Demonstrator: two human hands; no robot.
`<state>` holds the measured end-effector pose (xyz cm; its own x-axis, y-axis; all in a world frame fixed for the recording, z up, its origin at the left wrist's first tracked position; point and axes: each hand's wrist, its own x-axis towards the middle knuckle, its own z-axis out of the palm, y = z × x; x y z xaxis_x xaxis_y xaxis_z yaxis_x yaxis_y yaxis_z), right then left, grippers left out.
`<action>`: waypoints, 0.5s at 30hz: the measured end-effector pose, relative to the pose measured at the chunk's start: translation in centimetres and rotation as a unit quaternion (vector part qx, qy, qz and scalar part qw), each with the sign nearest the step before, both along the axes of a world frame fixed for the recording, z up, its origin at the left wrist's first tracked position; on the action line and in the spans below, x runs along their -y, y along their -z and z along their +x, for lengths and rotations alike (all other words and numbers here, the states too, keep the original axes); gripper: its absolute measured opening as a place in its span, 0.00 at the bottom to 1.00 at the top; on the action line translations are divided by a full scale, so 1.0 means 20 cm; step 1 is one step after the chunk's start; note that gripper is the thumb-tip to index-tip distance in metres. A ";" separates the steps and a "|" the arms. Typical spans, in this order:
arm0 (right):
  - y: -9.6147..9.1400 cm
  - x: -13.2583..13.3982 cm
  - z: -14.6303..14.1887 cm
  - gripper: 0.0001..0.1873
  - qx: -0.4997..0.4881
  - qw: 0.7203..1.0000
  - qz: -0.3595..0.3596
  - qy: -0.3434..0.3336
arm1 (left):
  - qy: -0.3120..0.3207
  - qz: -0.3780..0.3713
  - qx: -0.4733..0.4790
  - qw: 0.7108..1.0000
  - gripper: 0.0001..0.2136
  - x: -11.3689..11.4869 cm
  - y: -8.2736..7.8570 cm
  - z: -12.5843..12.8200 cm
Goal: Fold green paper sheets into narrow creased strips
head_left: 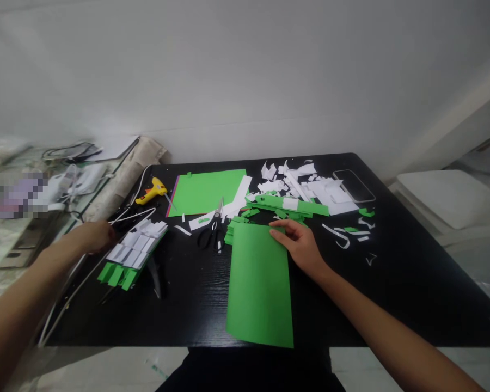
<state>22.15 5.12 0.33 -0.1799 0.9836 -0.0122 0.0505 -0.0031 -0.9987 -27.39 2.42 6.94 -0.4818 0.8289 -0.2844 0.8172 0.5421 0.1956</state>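
A green paper sheet (pixel 259 286) lies on the black table (pixel 412 272) in front of me, hanging a little over the near edge. My right hand (pixel 300 242) rests on the sheet's upper right corner, fingers bent and pressing the paper. My left hand (pixel 92 237) reaches to the table's left edge beside a fan of green and white paper strips (pixel 133 250); it looks curled, and whether it holds anything is hidden. Black-handled scissors (pixel 213 231) lie between the two hands.
A yellow glue gun (pixel 151 191) with a white cord lies at the back left. A second green sheet (pixel 206 191) sits behind the scissors. White and green paper scraps (pixel 302 190) and a phone (pixel 354 186) fill the back right. A cluttered glass shelf stands at the left.
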 end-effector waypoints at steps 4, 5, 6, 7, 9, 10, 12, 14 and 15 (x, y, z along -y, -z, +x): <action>0.01 0.00 0.00 0.16 -0.001 1.000 0.001 -0.001 | 0.025 -0.114 0.064 0.991 0.08 0.01 -0.03 0.02; 0.01 0.00 0.00 0.16 -0.003 1.000 0.000 -0.003 | 0.032 -0.122 0.080 0.989 0.09 0.02 -0.04 0.03; 0.01 0.00 0.01 0.16 -0.005 1.000 0.000 -0.005 | 0.037 -0.126 0.092 0.987 0.10 0.03 -0.05 0.04; 0.01 0.00 0.00 0.17 -0.006 1.000 0.000 -0.007 | 0.043 -0.127 0.105 0.985 0.11 0.03 -0.06 0.04; 0.01 0.00 0.00 0.17 -0.005 1.000 0.000 -0.009 | 0.049 -0.127 0.129 0.982 0.10 0.05 -0.07 0.04; 0.01 0.00 0.00 0.16 -0.004 1.000 0.000 -0.009 | 0.052 -0.126 0.140 0.981 0.10 0.05 -0.08 0.03; 0.01 0.00 0.00 0.16 -0.001 1.000 0.003 -0.008 | 0.062 -0.129 0.149 0.978 0.10 0.05 -0.09 0.00; 0.00 0.00 0.00 0.16 0.004 1.000 0.008 -0.006 | 0.073 -0.090 0.111 0.987 0.10 0.04 -0.11 -0.03; 0.01 0.00 0.00 0.16 0.006 1.000 0.009 -0.005 | 0.079 -0.047 0.071 0.993 0.10 0.03 -0.13 -0.03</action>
